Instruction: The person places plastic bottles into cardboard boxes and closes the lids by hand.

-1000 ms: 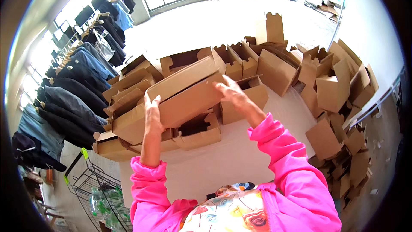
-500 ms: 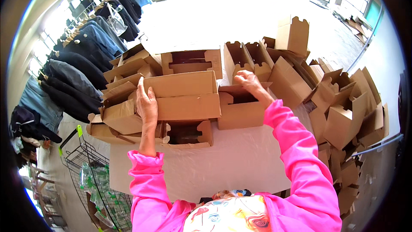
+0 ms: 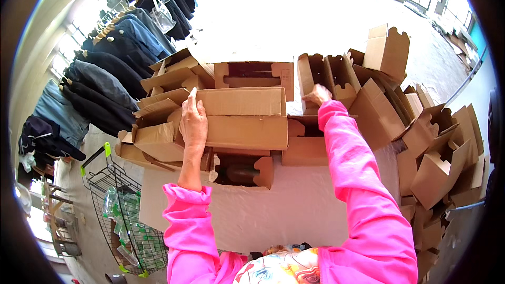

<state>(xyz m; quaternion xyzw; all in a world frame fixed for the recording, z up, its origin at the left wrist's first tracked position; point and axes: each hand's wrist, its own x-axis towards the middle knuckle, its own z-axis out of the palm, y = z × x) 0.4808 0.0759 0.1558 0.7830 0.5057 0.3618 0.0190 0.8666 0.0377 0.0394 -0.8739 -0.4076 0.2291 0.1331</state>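
Observation:
My left hand [image 3: 193, 125] lies flat along the left end of a long closed cardboard box [image 3: 244, 131], fingers stretched out and thumb at the box's edge. This box rests on top of other boxes. My right hand [image 3: 319, 95] is at the near end of an upright open cardboard box [image 3: 312, 71], with its fingers bent together on the edge; the fingertips are partly hidden. Below my right wrist sits a lower open box [image 3: 307, 150]. Another open box [image 3: 243, 171], with a dark bottle-like shape inside, stands in front of the long box.
A pale-covered table [image 3: 247, 213] holds the boxes. More cartons [image 3: 436, 163] are heaped at right, others [image 3: 176, 76] stacked at left. A wire cart [image 3: 123, 221] with plastic bottles stands at left, below a rack of dark clothes [image 3: 113, 68].
The whole view has shifted, so the scene sits farther right. My right hand has moved slightly toward the upright box, its fingers now lower and closer together. The left hand stays at the long box.

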